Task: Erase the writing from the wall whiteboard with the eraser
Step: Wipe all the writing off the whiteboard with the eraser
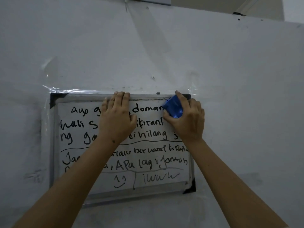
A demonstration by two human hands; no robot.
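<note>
Fingers [194,104] of my right hand [189,122] are wrapped around the blue eraser [174,106], thumb on its lower left edge and the others over its right side, pressing it flat against the upper right corner of the whiteboard [148,181]; on my left hand [117,116] the fingers are stretched out and unclenched, grasping nothing, their tips hooked over the board's top frame edge while the palm lies flat on the writing surface. From the eraser outward I see the black handwriting [148,135] still covering nearly the whole board, several lines above a drawn divider and more lines below it, with a small smiley face [120,181] near the bottom; my left hand and forearm hide parts of the words in the middle. Both forearms reach up from the lower corners of the view. The board sits in a thin metal frame with black corner caps [190,189], slightly tilted against the pale wall [148,46], and strips of clear tape [54,89] glint along its top edge and run up the wall above it
</note>
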